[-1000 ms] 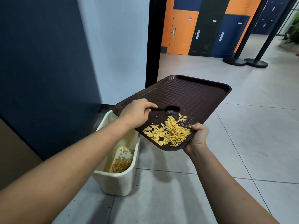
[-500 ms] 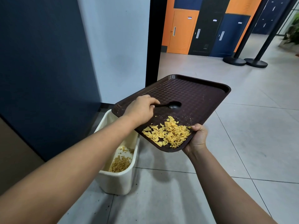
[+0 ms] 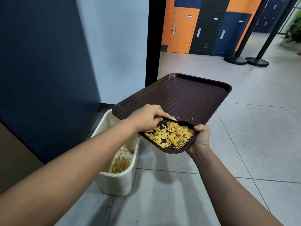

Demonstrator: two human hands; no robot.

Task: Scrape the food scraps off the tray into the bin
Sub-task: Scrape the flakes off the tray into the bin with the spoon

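Note:
A dark brown tray (image 3: 184, 95) is tilted, its left edge over the cream bin (image 3: 117, 181). My right hand (image 3: 200, 138) grips the tray's near corner from below. Yellow flaky scraps (image 3: 171, 136) are heaped at that low near corner. My left hand (image 3: 147, 116) is closed on the handle of a black spoon (image 3: 183, 123). Its bowl lies at the far edge of the heap, against the scraps. More scraps lie at the bottom of the bin.
The bin stands on grey floor tiles against a dark blue wall (image 3: 40, 70) and a white wall. A black door frame (image 3: 152, 38) rises behind the tray. Orange, black and blue lockers (image 3: 205, 28) and two stanchion bases (image 3: 246, 60) are further back.
The spoon has moved from the tray's middle down towards me into the heap, pushing the scraps closer to the near corner. The tray has barely moved.

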